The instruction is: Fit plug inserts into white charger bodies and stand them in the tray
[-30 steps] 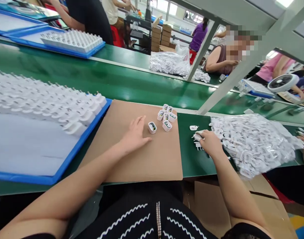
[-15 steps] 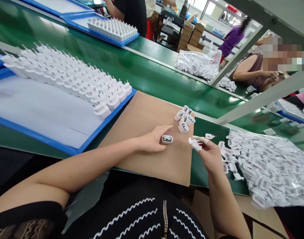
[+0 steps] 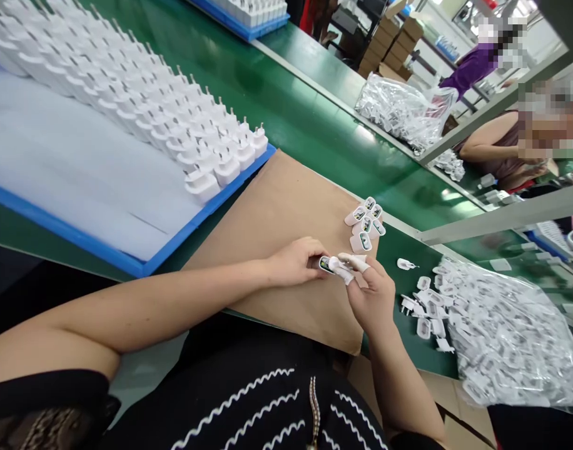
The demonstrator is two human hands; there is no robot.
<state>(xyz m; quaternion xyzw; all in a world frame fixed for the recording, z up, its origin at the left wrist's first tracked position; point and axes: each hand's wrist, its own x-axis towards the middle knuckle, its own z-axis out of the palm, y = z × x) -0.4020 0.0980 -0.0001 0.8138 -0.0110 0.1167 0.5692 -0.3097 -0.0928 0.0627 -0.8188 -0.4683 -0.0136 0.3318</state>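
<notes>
Bare forearms, black top with white wavy stripes.

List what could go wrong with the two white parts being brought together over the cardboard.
1. The left hand pinches the open shell only at its end; it may slip.
2. The right hand meets it with the plug piece at an angle, risking misalignment.
3. A dropped part could scatter the shell cluster.

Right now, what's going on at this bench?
A person is bringing two white parts together over a brown cardboard sheet: the left hand holds an open charger shell, the right hand a plug piece. More open shells wait nearby, beside a tray of finished chargers and a heap of bagged parts.
</notes>
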